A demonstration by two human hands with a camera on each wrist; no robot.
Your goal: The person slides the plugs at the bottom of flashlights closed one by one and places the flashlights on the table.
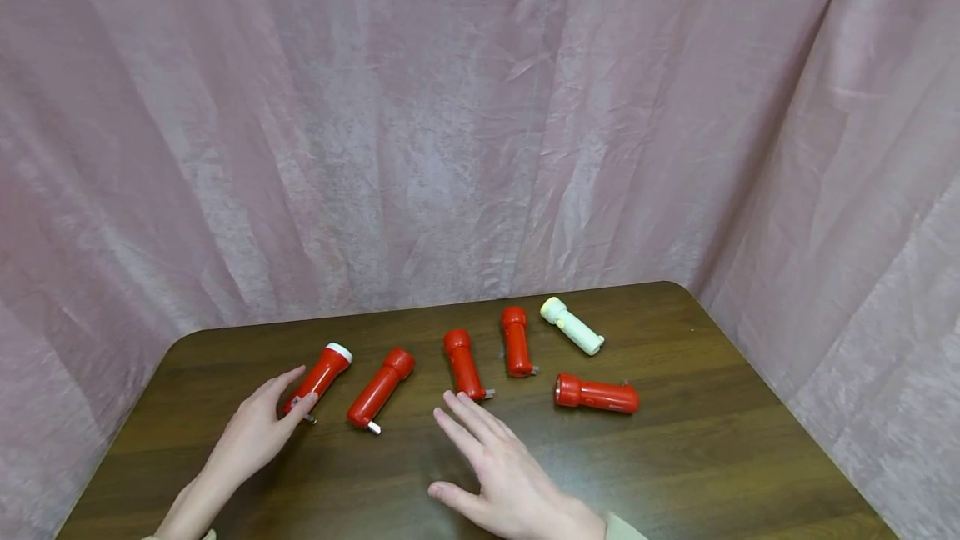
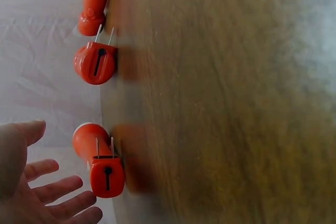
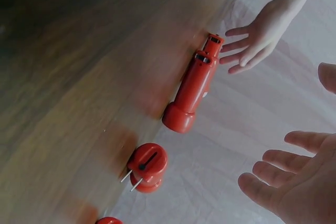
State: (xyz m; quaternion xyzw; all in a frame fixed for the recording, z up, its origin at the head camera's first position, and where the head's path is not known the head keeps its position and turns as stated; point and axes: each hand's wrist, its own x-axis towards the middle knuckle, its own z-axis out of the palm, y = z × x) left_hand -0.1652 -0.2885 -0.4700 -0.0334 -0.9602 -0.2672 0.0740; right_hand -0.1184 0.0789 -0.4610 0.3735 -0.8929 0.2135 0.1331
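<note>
My left hand hovers with loosely bent fingers over the tail of a red flashlight with a white rim. The left wrist view shows space between the thumb and that flashlight, and metal prongs stand out near its tail. To its right lies an all-red flashlight, prongs out as well. My right hand is held with fingers spread and holds nothing. Its fingertips are nearest to another red flashlight; whether they touch it I cannot tell from the head view, but the right wrist view shows the hand apart from things.
Further right on the brown wooden table lie a red flashlight, a pale green flashlight and a sideways red flashlight. Pink curtains hang behind the table and along its right side.
</note>
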